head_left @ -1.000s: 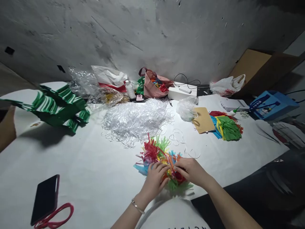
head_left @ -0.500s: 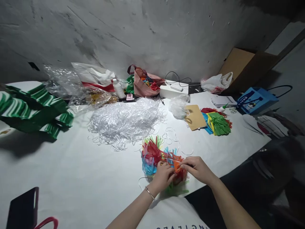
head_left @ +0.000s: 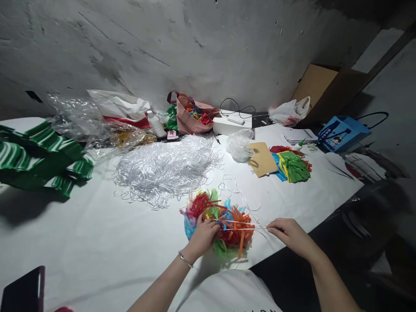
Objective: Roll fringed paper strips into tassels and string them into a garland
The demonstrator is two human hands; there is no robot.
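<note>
A fluffy bundle of coloured tissue-paper fringe (head_left: 238, 232), in red, orange, blue, green and pink, lies on the white table covering near me. My left hand (head_left: 205, 234) presses into its middle, the fingers closed around the gathered part. To the right, my right hand (head_left: 286, 232) pinches a thin white string (head_left: 251, 225) between thumb and fingers. Two strands of it run taut from the bundle's middle to my right fingertips. What lies under my left fingertips is hidden.
A heap of white string (head_left: 165, 169) spreads behind the bundle. Right of it are a clear plastic bag (head_left: 239, 146), brown card (head_left: 262, 159) and fringed tissue paper (head_left: 295, 168). Green-and-white stacks (head_left: 42, 156) stand left, a phone (head_left: 24, 290) front left.
My right hand has moved right, away from the bundle, drawing the white string out straight. My left hand has shifted slightly left on the bundle. The view has moved a little.
</note>
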